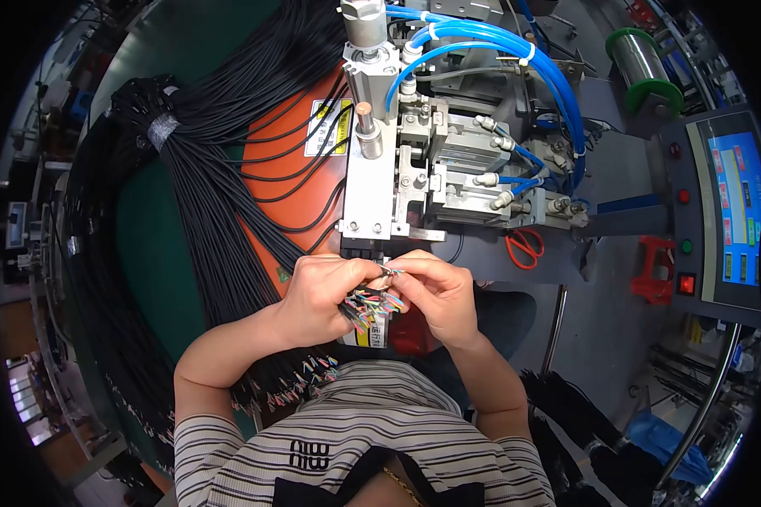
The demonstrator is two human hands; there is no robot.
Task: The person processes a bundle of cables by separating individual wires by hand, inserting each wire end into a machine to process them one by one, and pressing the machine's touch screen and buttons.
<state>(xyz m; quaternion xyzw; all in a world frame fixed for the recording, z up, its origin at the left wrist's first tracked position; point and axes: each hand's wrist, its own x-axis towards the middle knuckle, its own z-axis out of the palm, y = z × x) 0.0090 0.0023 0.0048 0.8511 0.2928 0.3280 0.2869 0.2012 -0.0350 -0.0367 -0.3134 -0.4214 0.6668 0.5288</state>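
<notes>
My left hand [325,291] is closed around a bunch of black cables, whose stripped ends show thin coloured wires [370,308] below the fingers. Close beside it, my right hand [440,296] pinches small wire ends between thumb and forefinger. The fingertips of both hands nearly meet at the front of a metal pneumatic machine [370,186]. Which single wires sit between the fingertips is too small to make out.
A large tied bundle of black cables [203,203] spreads over the orange and green table at left. Blue air hoses [566,93] arch over the machine. Red-handled scissors [526,248], a wire spool [643,63] and a control screen [736,207] are at right.
</notes>
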